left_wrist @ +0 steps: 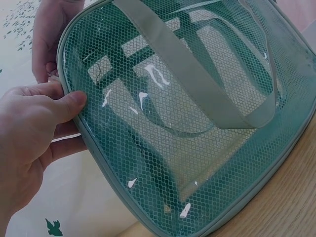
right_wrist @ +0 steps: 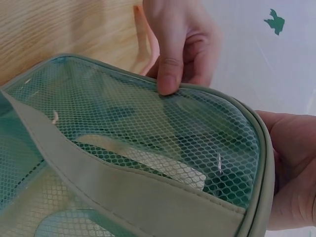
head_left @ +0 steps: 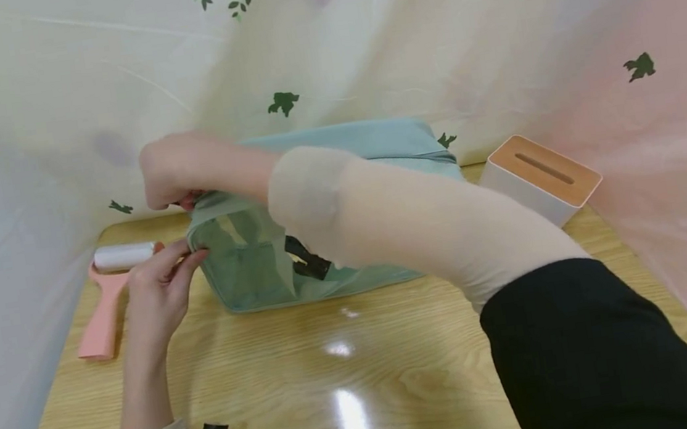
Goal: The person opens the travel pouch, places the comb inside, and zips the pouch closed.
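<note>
A green see-through mesh bag (head_left: 247,279) with a flat pale-green handle strap (left_wrist: 197,81) lies on its side on the wooden table. My left hand (head_left: 157,292) pinches the piped edge at its left end, thumb on the clear mesh panel (right_wrist: 118,106). Reaching across the bag, my right hand (head_left: 179,168) has curled fingers at the far left corner. In the left wrist view the right hand (left_wrist: 52,29) grips close beside the left fingers; what its fingertips pinch there is mostly hidden. Light-coloured shapes show through the mesh.
A pink-handled lint roller (head_left: 102,307) with a white roll lies left of the left hand. On the right stands a white tissue box (head_left: 545,171) with a wooden top. Patterned curtain (head_left: 346,45) hangs close behind and along both sides of the table (head_left: 316,394).
</note>
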The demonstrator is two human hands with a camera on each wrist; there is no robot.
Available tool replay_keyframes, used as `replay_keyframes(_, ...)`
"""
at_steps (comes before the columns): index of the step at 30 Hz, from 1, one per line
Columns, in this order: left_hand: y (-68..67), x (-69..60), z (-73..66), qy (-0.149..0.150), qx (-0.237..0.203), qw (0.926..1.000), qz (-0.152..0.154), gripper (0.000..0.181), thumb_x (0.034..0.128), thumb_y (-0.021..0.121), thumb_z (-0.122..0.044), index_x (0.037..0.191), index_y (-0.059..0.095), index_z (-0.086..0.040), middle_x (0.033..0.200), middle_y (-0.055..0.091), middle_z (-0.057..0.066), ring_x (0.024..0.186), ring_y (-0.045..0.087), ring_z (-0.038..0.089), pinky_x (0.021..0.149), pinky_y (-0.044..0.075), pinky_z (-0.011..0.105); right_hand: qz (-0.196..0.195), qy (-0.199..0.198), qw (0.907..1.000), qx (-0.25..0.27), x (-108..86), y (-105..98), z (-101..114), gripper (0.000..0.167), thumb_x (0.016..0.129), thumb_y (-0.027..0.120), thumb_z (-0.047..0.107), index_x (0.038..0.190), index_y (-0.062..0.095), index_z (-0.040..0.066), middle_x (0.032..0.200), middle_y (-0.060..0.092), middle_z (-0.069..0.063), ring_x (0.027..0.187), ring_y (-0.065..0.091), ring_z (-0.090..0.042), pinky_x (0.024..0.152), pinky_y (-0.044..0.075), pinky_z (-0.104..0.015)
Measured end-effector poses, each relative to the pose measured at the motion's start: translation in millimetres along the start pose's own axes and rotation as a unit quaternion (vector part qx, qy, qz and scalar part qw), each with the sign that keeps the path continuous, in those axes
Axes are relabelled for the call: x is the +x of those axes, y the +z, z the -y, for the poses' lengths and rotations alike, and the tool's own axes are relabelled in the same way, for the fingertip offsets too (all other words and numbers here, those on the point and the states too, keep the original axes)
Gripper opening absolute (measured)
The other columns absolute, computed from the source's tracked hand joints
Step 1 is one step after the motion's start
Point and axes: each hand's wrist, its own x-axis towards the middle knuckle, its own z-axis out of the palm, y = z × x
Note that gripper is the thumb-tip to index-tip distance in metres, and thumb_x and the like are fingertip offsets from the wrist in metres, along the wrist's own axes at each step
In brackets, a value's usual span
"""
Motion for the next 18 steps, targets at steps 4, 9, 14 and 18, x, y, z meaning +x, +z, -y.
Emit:
replay_keyframes(4, -1.3, -0.6, -0.7, -0.004, -0.003, 1.0, 0.007, 0.019, 0.0864, 0.073, 0.013, 0.097, 0.078, -0.002, 0.072, 0.072, 0.013, 0.047, 0.033, -0.004, 0.047, 0.031, 0.016, -0.03, -0.022, 0.9993, 0.001, -6.1, 4, -7, 0.028, 0.102, 0.045, 0.029, 0.076, 0.052, 0.026, 0.053, 0.051, 0.009, 0.056, 0.048, -0.007, 0.05, 0.031, -0.026)
replay_keyframes(9, -5.1, -0.6, -2.9, -0.011, -0.001, 0.9997, 0.02, 0.019, 0.0898, 0.072, 0.008, 0.102, 0.079, -0.005, 0.072, 0.073, 0.011, 0.047, 0.033, -0.004, 0.048, 0.032, 0.017, -0.053, -0.06, 0.9963, 0.032, -12.0, 5, -19, 0.032, 0.102, 0.053, 0.041, 0.075, 0.06, 0.026, 0.062, 0.059, 0.01, 0.058, 0.049, -0.008, 0.054, 0.032, -0.024)
replay_keyframes(14, -5.8, -0.7, -3.2, -0.016, -0.004, 0.9997, 0.017, 0.021, 0.089, 0.072, 0.01, 0.103, 0.079, -0.004, 0.078, 0.075, 0.015, 0.048, 0.038, -0.004, 0.05, 0.034, 0.015, -0.068, -0.091, 0.9919, 0.056, -16.3, 4, -28, 0.033, 0.102, 0.055, 0.049, 0.082, 0.063, 0.024, 0.069, 0.062, 0.009, 0.058, 0.048, -0.008, 0.056, 0.033, -0.023)
replay_keyframes(18, -3.7, -0.6, -2.1, -0.011, -0.001, 0.9999, 0.013, 0.022, 0.0871, 0.072, 0.012, 0.102, 0.079, -0.002, 0.075, 0.073, 0.016, 0.047, 0.035, -0.004, 0.049, 0.032, 0.015, -0.088, -0.121, 0.9859, 0.074, -26.5, 4, -39, 0.033, 0.104, 0.053, 0.042, 0.078, 0.056, 0.021, 0.063, 0.056, 0.008, 0.054, 0.044, -0.008, 0.055, 0.033, -0.023)
